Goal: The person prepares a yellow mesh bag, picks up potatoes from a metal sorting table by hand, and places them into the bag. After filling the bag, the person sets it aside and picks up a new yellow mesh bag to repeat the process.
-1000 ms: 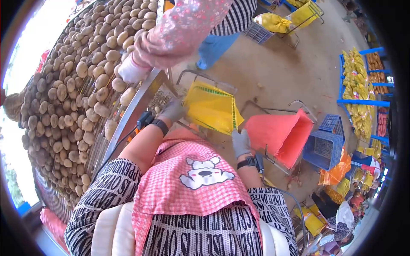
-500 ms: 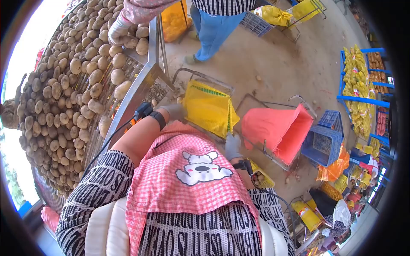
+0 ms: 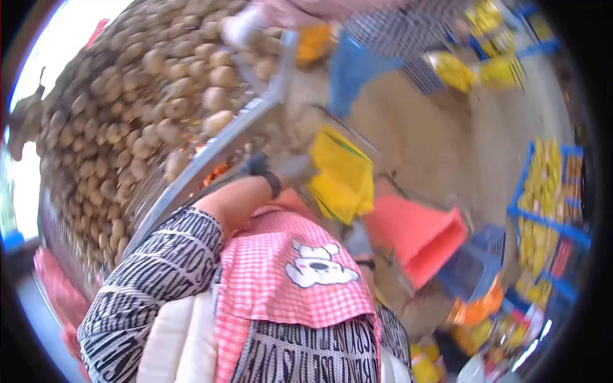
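A yellow mesh bag (image 3: 341, 173) hangs in front of me on a metal frame. My left hand (image 3: 296, 170), in a grey glove, is closed on the bag's left edge. My right hand (image 3: 357, 240), also gloved, is closed at the bag's near lower corner; motion blur softens its fingers. The bag's inside is hidden from me. To the left, many potatoes (image 3: 168, 132) lie on a sorting table with a metal rim (image 3: 214, 145).
A red bag (image 3: 412, 236) on a stand is right of the yellow bag. Beyond it are a blue crate (image 3: 469, 265) and an orange bag (image 3: 480, 305). A co-worker's gloved hand (image 3: 242, 27) reaches over the potatoes. Blue racks (image 3: 550, 217) hold filled bags at far right.
The view has swung and blurred, shifting the table, bags and racks in the picture. Both my hands stay at the yellow bag. The co-worker leans further over the table.
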Demonstrator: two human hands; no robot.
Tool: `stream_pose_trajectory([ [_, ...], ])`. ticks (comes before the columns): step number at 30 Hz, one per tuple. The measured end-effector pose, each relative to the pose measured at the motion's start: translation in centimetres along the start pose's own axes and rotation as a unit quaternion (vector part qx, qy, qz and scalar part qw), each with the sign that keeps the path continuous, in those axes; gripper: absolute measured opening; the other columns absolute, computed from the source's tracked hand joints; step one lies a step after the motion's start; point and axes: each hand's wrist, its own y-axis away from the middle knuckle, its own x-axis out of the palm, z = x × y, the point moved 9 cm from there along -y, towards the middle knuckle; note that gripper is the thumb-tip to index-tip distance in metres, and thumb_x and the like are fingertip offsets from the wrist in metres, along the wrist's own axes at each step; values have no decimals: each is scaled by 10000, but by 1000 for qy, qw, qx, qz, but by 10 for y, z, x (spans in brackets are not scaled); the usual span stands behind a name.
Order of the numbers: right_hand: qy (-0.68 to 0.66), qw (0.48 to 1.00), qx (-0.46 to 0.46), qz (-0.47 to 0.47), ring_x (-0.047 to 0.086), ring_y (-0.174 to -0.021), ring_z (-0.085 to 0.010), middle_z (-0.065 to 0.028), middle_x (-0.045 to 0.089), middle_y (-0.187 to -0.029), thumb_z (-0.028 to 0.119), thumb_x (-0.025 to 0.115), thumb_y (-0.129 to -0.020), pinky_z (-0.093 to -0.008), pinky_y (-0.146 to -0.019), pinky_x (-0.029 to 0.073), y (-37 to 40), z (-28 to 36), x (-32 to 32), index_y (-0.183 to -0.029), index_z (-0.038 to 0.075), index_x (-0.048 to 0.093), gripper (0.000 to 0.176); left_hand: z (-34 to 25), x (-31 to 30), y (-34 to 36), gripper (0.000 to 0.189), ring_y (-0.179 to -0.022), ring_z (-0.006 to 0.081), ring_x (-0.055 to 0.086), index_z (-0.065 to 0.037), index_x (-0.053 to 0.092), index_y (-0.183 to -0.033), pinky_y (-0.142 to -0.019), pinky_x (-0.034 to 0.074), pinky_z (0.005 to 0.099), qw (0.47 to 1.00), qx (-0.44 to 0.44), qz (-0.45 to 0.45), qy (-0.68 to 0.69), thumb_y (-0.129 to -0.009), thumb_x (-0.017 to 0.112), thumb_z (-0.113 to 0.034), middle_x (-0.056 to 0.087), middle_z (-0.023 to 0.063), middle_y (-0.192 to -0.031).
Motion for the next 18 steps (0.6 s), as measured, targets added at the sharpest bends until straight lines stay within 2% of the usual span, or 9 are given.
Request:
stream_pose_trajectory([
  [2, -38, 997, 57, 49, 683, -1043, -250, -125, 645, -1265, 87, 447, -936, -360, -779, 583, -4, 2, 4, -1354, 18, 510, 428, -9, -24, 40, 425, -875, 393, 672, -58, 555, -1224, -783, 521, 483, 986, 8, -164, 12, -921, 593, -355, 691, 209, -976],
  [5, 62, 995, 59, 52, 684, -972, -252, -119, 663, -1181, 74, 478, -915, -390, -754, 592, -10, 23, -29, -1315, 7, 529, 410, -46, -49, 77, 425, -1006, 415, 629, -68, 507, -1281, -859, 493, 487, 994, -23, -86, 57, -948, 568, -326, 666, 227, -1068],
  [6, 365, 918, -64, 138, 677, -945, -243, -120, 657, -1157, 62, 485, -905, -380, -748, 591, -25, 46, -47, -1299, 8, 536, 401, -56, -55, 93, 397, -1016, 412, 627, -70, 520, -1269, -867, 492, 477, 995, -4, -88, 54, -956, 563, -311, 662, 230, -1079],
  [7, 615, 735, -198, 207, 671, -918, -233, -122, 652, -1134, 49, 492, -896, -371, -741, 590, -28, 58, -66, -1283, 10, 543, 392, -66, -56, 109, 356, -1038, 400, 629, -77, 545, -1255, -892, 492, 463, 993, 6, -73, 95, -964, 564, -280, 664, 229, -1095],
  [9, 523, 833, -143, 116, 646, -938, -240, -134, 633, -1125, 33, 507, -889, -376, -787, 577, -59, 90, -110, -1257, 0, 545, 372, -89, -75, 151, 324, -1064, 358, 639, -74, 570, -1245, -913, 491, 437, 979, -11, -70, 189, -974, 565, -251, 670, 213, -1121],
  [10, 532, 822, -147, 144, 646, -938, -240, -134, 633, -1125, 33, 507, -889, -376, -787, 577, -67, 109, -85, -1257, 0, 545, 372, -98, -82, 168, 319, -1062, 332, 650, -67, 572, -1250, -914, 494, 417, 975, -23, -77, 205, -981, 564, -238, 675, 202, -1126],
  [12, 411, 854, -161, -274, 622, -989, -253, -146, 617, -1138, 41, 501, -909, -368, -856, 542, -77, 191, -87, -1265, -19, 532, 363, -71, -88, 175, 296, -1040, 294, 661, -63, 572, -1254, -903, 504, 393, 958, -13, -172, 228, -994, 548, -203, 685, 170, -1119],
  [16, 456, 746, -420, -244, 606, -1036, -268, -152, 612, -1169, 35, 513, -924, -371, -917, 504, 23, 251, 102, -1309, -35, 503, 392, 14, -116, 332, 254, -993, 176, 668, -37, 571, -1256, -874, 522, 317, 840, -26, -375, 391, -1021, 498, -101, 696, 92, -1092],
  [18, 516, 686, -507, -74, 604, -1058, -258, -153, 610, -1195, 13, 537, -923, -348, -947, 486, 59, 209, 192, -1290, -33, 539, 370, 77, -83, 382, 253, -945, 167, 646, -50, 611, -1217, -857, 502, 300, 773, 26, -432, 463, -996, 540, -152, 706, 94, -995],
])
